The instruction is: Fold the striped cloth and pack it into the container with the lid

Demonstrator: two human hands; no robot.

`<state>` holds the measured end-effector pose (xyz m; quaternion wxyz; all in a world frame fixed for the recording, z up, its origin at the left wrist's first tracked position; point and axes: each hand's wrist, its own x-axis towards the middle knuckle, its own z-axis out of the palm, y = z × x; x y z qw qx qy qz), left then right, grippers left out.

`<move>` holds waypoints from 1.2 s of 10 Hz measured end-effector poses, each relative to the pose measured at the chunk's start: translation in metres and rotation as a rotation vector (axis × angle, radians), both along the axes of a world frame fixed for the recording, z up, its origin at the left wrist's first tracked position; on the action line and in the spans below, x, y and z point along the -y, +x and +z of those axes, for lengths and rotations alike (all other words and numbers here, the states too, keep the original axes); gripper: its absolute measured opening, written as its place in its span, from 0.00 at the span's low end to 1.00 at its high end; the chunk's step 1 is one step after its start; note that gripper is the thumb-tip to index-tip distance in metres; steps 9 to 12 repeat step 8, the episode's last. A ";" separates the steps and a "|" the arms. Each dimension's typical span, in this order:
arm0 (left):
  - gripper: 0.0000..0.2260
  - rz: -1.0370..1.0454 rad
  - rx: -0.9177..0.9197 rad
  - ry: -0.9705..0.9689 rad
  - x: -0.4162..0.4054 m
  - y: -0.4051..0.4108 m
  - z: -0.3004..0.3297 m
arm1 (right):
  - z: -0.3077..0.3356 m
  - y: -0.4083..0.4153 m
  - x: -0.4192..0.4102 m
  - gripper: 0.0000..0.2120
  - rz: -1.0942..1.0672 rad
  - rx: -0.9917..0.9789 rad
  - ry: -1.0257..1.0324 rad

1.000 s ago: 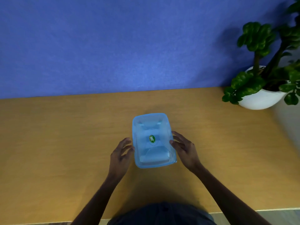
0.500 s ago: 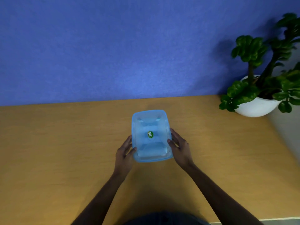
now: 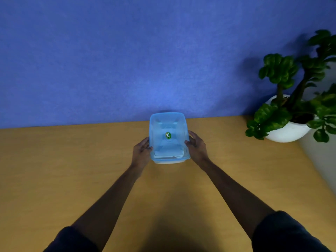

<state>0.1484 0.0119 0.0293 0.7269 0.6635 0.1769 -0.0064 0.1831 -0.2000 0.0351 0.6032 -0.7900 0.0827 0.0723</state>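
The container (image 3: 168, 137) now sits farther from the person than half a second ago, close to the back edge of the tabletop (image 3: 72, 170), its far rim overlapping the foot of the blue wall (image 3: 127, 60) in this view. Both arms reach out much straighter than before, with dark sleeves visible at the bottom corners. The left hand (image 3: 141, 154) presses flat against the container's left side and the right hand (image 3: 197, 149) against its right side, so each grip is closed on the container, fingers (image 3: 192, 136) wrapped along the walls, much as in the earlier frame. The translucent blue lid (image 3: 160, 124) is on, with a small green oval sticker (image 3: 168, 135) at its centre. Through the lid a pale folded shape shows near the front end; it is probably the cloth (image 3: 168, 150), though no stripes can be made out through the plastic.

To the right, well apart from the hands, a leafy green plant (image 3: 283, 91) stands in a white round pot (image 3: 289, 131) at the tabletop's far right corner. Nothing lies between the hands and the container.

The tabletop is smooth yellow-brown wood, shadowed beneath the arms. A grey surface (image 3: 323, 160) shows past its right edge.
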 end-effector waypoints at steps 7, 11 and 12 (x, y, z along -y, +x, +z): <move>0.25 -0.035 0.091 -0.083 -0.007 0.046 -0.010 | 0.012 0.044 -0.006 0.23 0.013 -0.058 0.022; 0.24 0.025 0.025 -0.105 -0.006 0.047 -0.010 | 0.008 0.045 -0.004 0.24 0.024 -0.045 -0.066; 0.24 0.025 0.025 -0.105 -0.006 0.047 -0.010 | 0.008 0.045 -0.004 0.24 0.024 -0.045 -0.066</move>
